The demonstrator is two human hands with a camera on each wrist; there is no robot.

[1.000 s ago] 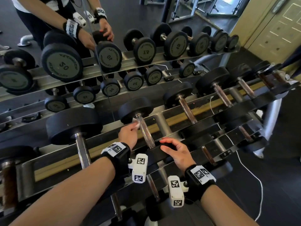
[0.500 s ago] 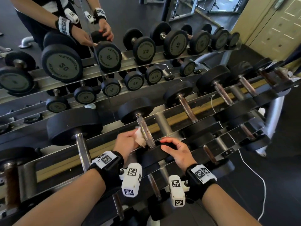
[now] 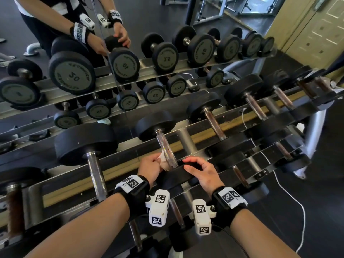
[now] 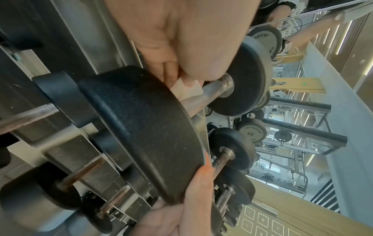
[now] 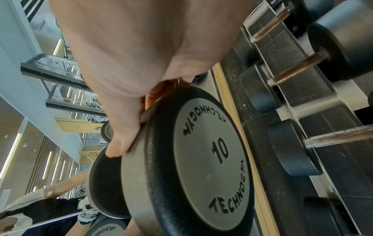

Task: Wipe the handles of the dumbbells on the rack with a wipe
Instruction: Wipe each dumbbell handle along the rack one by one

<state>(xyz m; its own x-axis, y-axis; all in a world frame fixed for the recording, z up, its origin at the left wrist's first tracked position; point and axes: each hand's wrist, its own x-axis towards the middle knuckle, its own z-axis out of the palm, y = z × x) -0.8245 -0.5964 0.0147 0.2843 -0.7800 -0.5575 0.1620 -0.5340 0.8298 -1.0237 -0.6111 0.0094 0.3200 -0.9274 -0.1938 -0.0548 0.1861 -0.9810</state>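
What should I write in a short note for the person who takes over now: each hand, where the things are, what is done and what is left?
Left hand: pinches the white wipe against the near end of the handle of the 10 dumbbell.
Right hand: grips the rim of that dumbbell's near weight head, steadying it on the rack.
Done: cannot tell from the pictures which handles are already wiped.
Left: finish this handle; the brownish handles to the right look unwiped, so they probably come next.
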